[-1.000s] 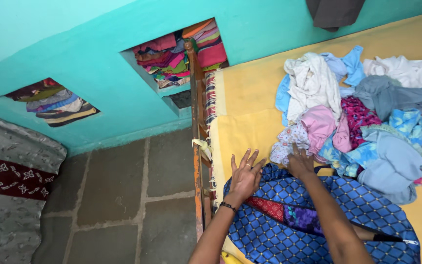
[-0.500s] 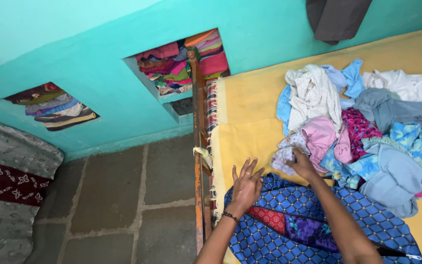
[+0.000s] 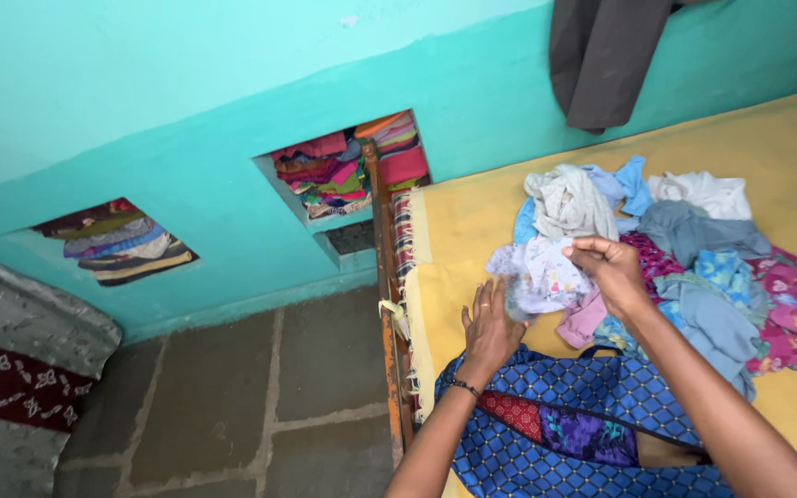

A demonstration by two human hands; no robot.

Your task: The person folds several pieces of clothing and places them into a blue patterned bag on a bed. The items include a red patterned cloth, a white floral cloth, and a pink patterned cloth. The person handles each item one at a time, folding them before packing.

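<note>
Two hands: right hand (image 3: 612, 267) pinching pale printed garment (image 3: 541, 275); left hand (image 3: 491, 327) flat, fingers spread, beneath. Risk: cloth slipping from light pinch, snagging clothes pile (image 3: 694, 249) beyond.

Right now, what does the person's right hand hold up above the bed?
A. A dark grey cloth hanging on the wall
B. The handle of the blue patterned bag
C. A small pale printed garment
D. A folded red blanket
C: the right hand pinches a small pale printed garment, lifted off the pile of clothes, while the left hand reaches up to its lower edge above the blue patterned bag.
</note>
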